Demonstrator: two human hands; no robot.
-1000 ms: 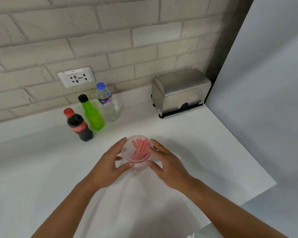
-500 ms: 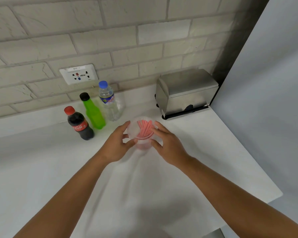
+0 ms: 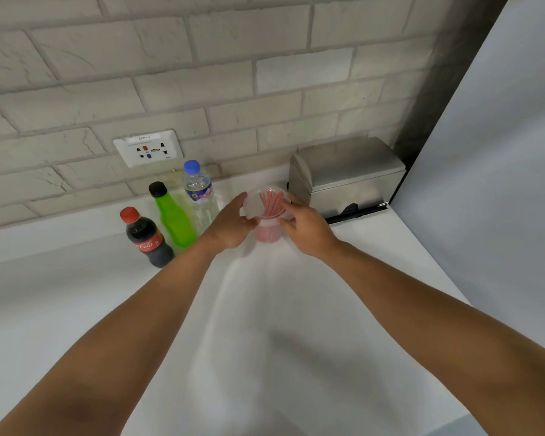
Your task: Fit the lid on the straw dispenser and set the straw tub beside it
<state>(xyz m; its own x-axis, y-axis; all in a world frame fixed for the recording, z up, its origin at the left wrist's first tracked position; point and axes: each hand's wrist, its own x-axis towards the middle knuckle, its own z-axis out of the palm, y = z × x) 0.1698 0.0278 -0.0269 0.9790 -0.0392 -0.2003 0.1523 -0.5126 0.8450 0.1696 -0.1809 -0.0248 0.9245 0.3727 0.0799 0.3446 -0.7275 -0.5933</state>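
A clear round straw tub (image 3: 266,212) with several pink straws standing in it is near the back of the white counter (image 3: 265,325). My left hand (image 3: 230,226) grips its left side and my right hand (image 3: 307,229) grips its right side. The tub sits just left of the steel straw dispenser (image 3: 346,177), whose lid is down. The tub's base is partly hidden by my fingers, so I cannot tell whether it rests on the counter.
Three bottles stand left of the tub: a cola bottle (image 3: 147,239), a green bottle (image 3: 172,217) and a water bottle (image 3: 200,196). A wall socket (image 3: 148,147) is on the brick wall behind. A grey panel (image 3: 485,184) bounds the counter's right edge.
Both hands have carried the tub away from me across the counter, from the middle to a spot next to the dispenser.
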